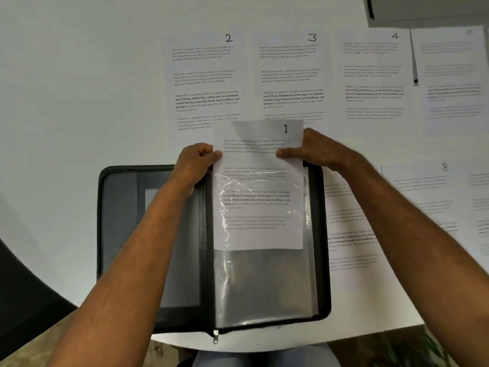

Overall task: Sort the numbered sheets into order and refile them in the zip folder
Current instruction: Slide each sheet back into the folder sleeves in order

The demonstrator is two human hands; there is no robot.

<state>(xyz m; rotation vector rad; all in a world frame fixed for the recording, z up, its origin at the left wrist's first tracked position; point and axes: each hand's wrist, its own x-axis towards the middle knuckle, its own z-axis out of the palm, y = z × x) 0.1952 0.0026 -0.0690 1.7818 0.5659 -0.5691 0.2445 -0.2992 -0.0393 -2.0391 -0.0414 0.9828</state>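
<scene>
The black zip folder [121, 234] lies open on the white table, its clear plastic sleeve [264, 284] on the right half. Sheet 1 [258, 207] stands partway inside that sleeve, its top sticking out above the folder's edge. My left hand [197, 161] pinches the sheet's left edge. On the opposite edge, my right hand [315, 149] pinches it with the thumb on the paper. Sheets 2 [205, 80], 3 [291, 78] and 4 [373, 80] lie in a row behind the folder.
Another sheet [449, 80] lies at the far right of the back row, its number blurred. Sheet 8 [428, 197] and a further sheet [352, 234] lie right of the folder. A grey box [423, 9] sits at the top right. The table's curved front edge [383, 332] is close to me.
</scene>
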